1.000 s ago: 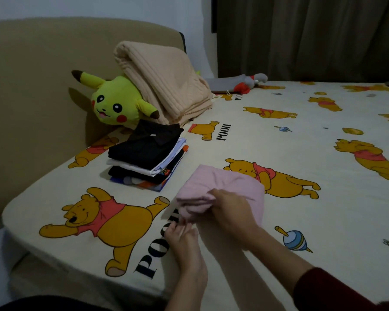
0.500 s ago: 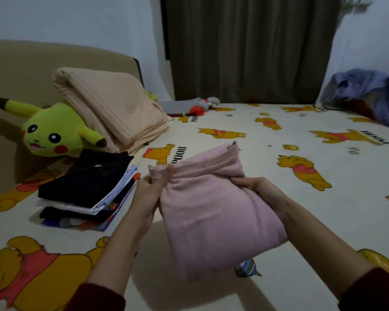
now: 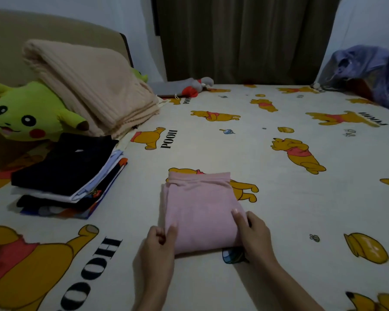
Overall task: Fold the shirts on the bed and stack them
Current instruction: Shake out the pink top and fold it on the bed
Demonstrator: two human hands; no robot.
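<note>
Bedroom, dim light; bed (image 3: 279,221) in cartoon-bear sheet.
Pink shirt (image 3: 200,212): folded, flat at lower centre, not yet stacked.
Left hand (image 3: 160,245): pinches its near left corner.
Right hand (image 3: 254,234): fingers curl over its near right edge.
Stack of folded shirts (image 3: 67,176): centre left, several done.
Bluish heap (image 3: 364,72): upper right, possibly unfolded clothing; contents unclear.
Yellow plush toy (image 3: 27,113) and beige blanket (image 3: 92,86): upper left.
Both forearms run off the bottom edge.

Matt pink cloth shirt (image 3: 200,209), ribbed blanket (image 3: 88,86)
</note>
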